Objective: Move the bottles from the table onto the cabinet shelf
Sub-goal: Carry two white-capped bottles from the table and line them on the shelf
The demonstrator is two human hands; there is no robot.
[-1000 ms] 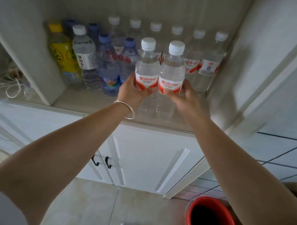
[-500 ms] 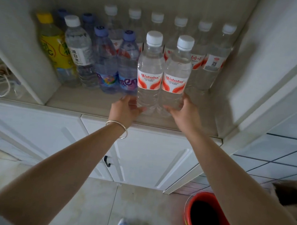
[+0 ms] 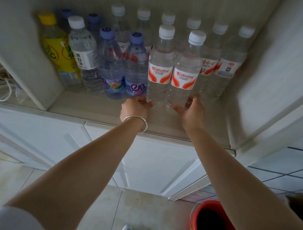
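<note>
- Our left hand (image 3: 136, 106) and right hand (image 3: 192, 111) curl loosely around the bases of two bottles (image 3: 161, 65) standing upright on the shelf (image 3: 86, 106), mid-front.
- Many bottles are already shelved; the table is out of view.

The bottles (image 3: 160, 68) are showing clear, glossy plastic with smooth paper-like labels and matt caps. The shelf (image 3: 97, 109) is looking like pale, matt wood grain. A bracelet (image 3: 136, 122) is gleaming like polished metal. The bucket (image 3: 209, 225) is shining as glossy red plastic.
</note>
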